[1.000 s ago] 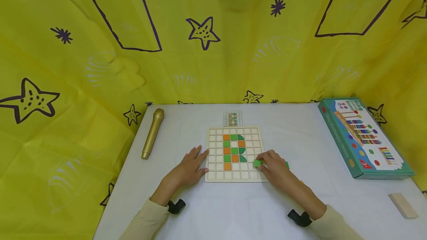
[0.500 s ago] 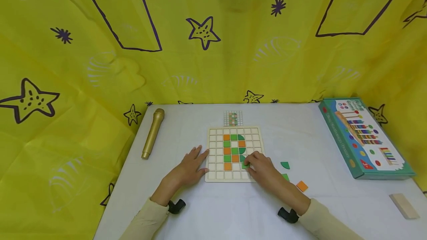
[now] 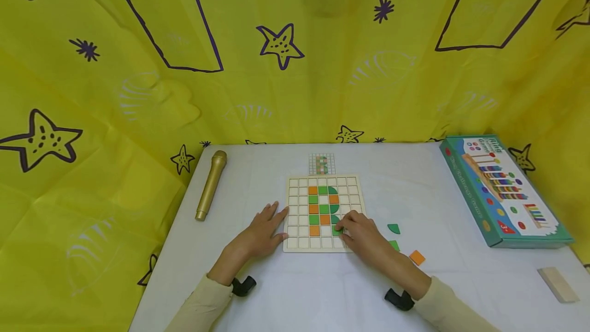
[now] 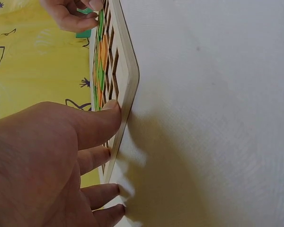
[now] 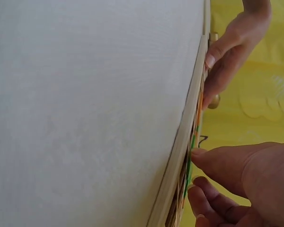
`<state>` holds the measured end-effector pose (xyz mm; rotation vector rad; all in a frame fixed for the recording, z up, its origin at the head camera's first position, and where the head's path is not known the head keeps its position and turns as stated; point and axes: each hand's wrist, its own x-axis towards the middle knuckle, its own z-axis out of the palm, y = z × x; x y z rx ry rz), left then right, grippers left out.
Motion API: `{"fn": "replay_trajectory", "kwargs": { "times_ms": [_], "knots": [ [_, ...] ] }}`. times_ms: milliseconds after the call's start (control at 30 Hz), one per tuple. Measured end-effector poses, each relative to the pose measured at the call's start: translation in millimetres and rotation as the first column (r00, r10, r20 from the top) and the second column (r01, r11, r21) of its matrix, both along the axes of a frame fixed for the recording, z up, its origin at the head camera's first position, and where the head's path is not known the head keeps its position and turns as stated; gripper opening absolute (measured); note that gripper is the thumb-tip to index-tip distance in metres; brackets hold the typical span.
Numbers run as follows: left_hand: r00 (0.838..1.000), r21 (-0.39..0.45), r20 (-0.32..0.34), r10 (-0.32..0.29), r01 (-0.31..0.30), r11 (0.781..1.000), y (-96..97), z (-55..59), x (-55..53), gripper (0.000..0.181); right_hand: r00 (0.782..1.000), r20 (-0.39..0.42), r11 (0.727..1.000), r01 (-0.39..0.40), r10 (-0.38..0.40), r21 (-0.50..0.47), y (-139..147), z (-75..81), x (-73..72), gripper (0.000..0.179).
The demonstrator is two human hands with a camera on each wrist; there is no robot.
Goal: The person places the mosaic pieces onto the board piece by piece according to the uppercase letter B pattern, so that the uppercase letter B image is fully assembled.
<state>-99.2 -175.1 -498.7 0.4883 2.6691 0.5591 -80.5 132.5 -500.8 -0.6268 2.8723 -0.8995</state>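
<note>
A square wooden grid board (image 3: 295, 243) lies on the white table. Orange and green tiles (image 3: 325, 209) in its cells form a letter R. My left hand (image 3: 258, 233) rests at the board's left edge, thumb and fingertips on the rim in the left wrist view. At the lower right of the R, my right hand (image 3: 364, 232) pinches a green square tile (image 3: 336, 230) down at a cell, partly hidden by its fingertips. Seen from the right wrist, the thumb (image 5: 213, 161) and curled fingers are right at the board's surface.
Behind the board lies a small pattern card (image 3: 321, 163). Right of it are a green quarter-circle tile (image 3: 394, 228), a green tile (image 3: 394, 245) and an orange square (image 3: 417, 257). A gold microphone (image 3: 211, 185), a game box (image 3: 504, 191) and a wooden block (image 3: 557, 284) stand farther out.
My right hand has moved left with the green square tile, from the board's right side to the cell below the quarter circle. Loose tiles came into view behind it. My left hand stayed put.
</note>
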Motion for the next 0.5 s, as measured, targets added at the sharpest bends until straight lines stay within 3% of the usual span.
{"fn": "replay_trajectory", "kwargs": {
  "times_ms": [300,500],
  "knots": [
    [1.000,-0.008,0.010,0.007,-0.007,1.000,-0.5,-0.8,-0.6,0.069,0.994,0.098,0.999,0.041,-0.042,0.017,51,11.8,5.3,0.030],
    [1.000,-0.010,0.006,0.005,-0.005,1.000,-0.7,-2.0,-1.1,0.069,0.985,0.159,0.996,0.061,-0.070,0.061,90,15.6,18.9,0.038]
  ]
}}
